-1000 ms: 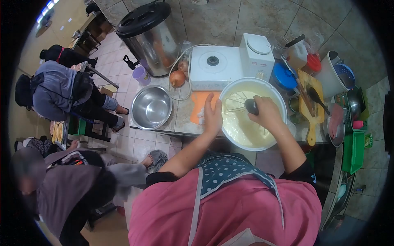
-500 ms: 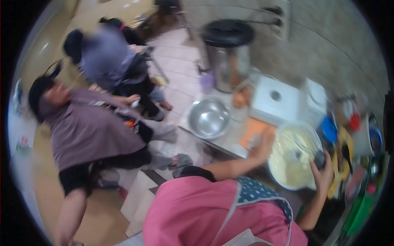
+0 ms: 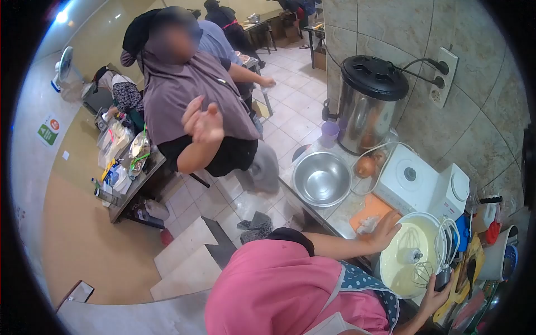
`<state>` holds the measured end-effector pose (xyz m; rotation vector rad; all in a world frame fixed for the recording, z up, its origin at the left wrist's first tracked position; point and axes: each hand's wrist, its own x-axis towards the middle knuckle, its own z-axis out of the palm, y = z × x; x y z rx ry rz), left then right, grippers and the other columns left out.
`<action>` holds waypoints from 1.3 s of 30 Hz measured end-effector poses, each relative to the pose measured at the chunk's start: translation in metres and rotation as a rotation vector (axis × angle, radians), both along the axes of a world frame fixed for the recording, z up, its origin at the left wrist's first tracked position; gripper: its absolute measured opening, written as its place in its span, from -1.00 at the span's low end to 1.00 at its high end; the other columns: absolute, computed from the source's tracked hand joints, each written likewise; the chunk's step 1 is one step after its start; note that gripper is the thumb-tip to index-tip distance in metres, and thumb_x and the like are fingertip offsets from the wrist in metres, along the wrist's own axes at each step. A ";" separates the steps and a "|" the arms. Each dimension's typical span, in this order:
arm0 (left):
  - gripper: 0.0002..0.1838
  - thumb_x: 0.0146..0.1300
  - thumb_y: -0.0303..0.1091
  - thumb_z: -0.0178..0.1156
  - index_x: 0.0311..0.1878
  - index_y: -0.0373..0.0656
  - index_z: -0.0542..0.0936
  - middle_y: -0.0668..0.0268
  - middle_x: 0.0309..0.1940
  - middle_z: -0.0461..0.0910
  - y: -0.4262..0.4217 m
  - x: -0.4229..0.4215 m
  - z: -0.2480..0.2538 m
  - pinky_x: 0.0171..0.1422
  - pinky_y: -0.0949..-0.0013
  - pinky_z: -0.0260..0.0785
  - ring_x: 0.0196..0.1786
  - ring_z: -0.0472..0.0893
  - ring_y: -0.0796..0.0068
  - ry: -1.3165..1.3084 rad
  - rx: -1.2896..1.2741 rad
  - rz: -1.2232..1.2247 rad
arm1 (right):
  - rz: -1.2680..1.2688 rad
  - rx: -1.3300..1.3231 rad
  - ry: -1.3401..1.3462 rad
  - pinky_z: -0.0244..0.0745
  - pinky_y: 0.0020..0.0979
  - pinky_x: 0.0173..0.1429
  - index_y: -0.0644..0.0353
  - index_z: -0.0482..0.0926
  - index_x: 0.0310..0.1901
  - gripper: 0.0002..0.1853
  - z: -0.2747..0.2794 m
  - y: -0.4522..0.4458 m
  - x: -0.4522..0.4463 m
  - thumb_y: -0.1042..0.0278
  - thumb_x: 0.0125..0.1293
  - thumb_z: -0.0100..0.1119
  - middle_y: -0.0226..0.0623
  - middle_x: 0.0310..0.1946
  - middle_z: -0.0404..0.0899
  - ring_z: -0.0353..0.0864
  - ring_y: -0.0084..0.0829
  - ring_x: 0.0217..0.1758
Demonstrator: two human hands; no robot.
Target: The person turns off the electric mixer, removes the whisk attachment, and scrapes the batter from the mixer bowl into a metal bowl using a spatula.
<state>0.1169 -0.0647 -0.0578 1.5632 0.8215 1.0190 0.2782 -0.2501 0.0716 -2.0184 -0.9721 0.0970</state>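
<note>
My right hand [image 3: 431, 297] grips the dark hub of a mixer whisk attachment [image 3: 448, 244], whose wire loops are over the right side of a white mixing bowl [image 3: 381, 278]. One loop reaches down towards the pale yellow, creamy batter [image 3: 403, 249] in the bowl. A whitish centre post [image 3: 412, 255] rises out of the batter. My left hand [image 3: 384, 234] lies on the bowl's near-left rim, its fingers stretched out. Beside it are an orange mat or board [image 3: 371, 211] and a crumpled pale item [image 3: 367, 225].
Behind the bowl sits a white mixer base [image 3: 406, 174]. A steel bowl [image 3: 322, 180], onions [image 3: 365, 166], a purple cup [image 3: 329, 134] and a steel urn [image 3: 368, 120] stand along the counter. A co-worker [image 3: 195, 111] stands at left with a raised hand. Utensils crowd the right.
The view has tilted up and sharpened. The whisk attachment is now turned with one set of loops upright. The co-worker at left has raised a hand in front of the chest.
</note>
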 end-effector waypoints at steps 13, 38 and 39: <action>-0.47 0.31 -0.26 -0.03 0.26 -0.34 0.14 -0.08 0.23 0.18 -0.002 -0.004 0.005 0.40 0.21 -0.06 0.33 0.15 0.05 -0.023 -0.075 0.001 | -0.080 0.010 -0.072 0.29 -0.36 0.13 0.27 0.30 0.19 -0.38 0.006 -0.007 -0.019 0.55 0.03 0.26 -0.12 0.00 0.38 0.39 -0.29 0.03; -0.47 0.34 -0.31 -0.12 0.29 -0.38 0.06 -0.04 0.27 0.11 0.000 -0.013 0.024 0.40 0.24 -0.10 0.34 0.11 0.13 -0.009 -0.124 -0.086 | -0.206 0.074 -0.184 0.41 -0.38 0.00 0.32 0.41 0.07 -0.38 0.026 0.001 -0.040 0.35 -0.07 0.40 -0.07 -0.13 0.53 0.55 -0.27 -0.10; -0.47 0.34 -0.31 -0.12 0.29 -0.38 0.06 -0.04 0.27 0.11 0.001 -0.011 0.024 0.40 0.24 -0.10 0.34 0.11 0.13 -0.014 -0.123 -0.090 | -0.209 0.060 -0.175 0.41 -0.38 0.00 0.32 0.41 0.06 -0.39 0.028 0.002 -0.038 0.35 -0.07 0.40 -0.06 -0.13 0.53 0.55 -0.27 -0.10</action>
